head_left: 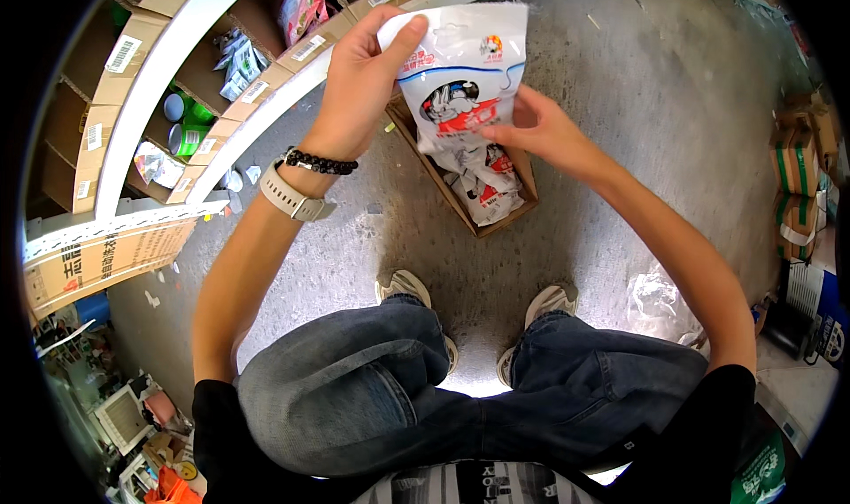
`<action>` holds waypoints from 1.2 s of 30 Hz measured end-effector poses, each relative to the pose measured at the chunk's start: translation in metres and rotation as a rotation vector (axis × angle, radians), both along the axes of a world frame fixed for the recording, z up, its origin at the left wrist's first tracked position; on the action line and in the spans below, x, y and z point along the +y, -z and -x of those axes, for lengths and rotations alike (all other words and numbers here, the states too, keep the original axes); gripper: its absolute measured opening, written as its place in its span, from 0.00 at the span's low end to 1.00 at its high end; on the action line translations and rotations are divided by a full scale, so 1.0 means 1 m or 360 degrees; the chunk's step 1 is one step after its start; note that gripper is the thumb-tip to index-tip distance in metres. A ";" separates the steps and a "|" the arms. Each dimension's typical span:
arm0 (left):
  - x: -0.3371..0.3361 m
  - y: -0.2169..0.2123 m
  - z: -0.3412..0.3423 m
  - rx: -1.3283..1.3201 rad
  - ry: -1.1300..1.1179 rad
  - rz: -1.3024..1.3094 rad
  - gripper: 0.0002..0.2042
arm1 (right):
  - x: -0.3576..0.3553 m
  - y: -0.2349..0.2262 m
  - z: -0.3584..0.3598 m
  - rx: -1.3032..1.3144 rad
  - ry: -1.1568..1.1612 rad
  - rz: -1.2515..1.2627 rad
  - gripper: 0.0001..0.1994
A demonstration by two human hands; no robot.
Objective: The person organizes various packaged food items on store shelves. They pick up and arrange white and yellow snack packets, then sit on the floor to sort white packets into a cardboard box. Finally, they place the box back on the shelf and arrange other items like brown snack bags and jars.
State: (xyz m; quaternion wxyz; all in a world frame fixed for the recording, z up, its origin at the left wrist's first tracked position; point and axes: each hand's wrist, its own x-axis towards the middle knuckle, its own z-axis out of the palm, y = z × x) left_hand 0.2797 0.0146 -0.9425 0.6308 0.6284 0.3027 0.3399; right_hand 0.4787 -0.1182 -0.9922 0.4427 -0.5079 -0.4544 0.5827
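A white plastic bag (460, 70) with a red and black printed picture is held up between my two hands. My left hand (372, 70) pinches its upper left corner with the thumb in front. On the bag's lower right edge, my right hand (544, 132) grips with the thumb across the front. Below it, a narrow open cardboard box (460, 218) rests on the floor in front of my feet. Several similar white bags (491, 198) lie in that box. The held bag hides the box's far end, and its contents cannot be made out.
Shelves with cardboard bins curve along the left, holding green cans (186, 139), blue-and-white packets (243, 68) and a pink package (303, 8). Clear crumpled plastic (660, 305) lies by my right knee. Wrapped brown bundles (795, 167) are stacked at the far right. A large printed carton (106, 260) stands lower left.
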 end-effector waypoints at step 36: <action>-0.058 0.033 0.008 0.0037 0.0201 0.0963 0.20 | -0.009 -0.028 -0.001 0.0275 -0.0027 0.0346 0.22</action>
